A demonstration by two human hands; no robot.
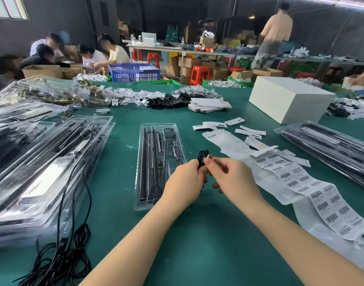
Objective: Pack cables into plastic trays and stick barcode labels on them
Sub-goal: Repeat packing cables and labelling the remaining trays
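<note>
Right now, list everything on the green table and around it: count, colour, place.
Open plastic tray: one, clear, centre, holding dark rods and metal parts.
Stacked trays: many, clear, left side.
Packed trays: a stack, clear with black contents, right edge.
Loose cables: a tangle, black, near left corner.
Barcode label sheet: one strip, white, right of the hands.
Small tags: scattered, white, centre right.
Box: one, white, far right.
Stools: several, red, background.
Crate: one, blue, background.
Coiled cable: one, black, in both hands.
Left hand: grip on the cable.
Right hand: grip on the cable.
</note>
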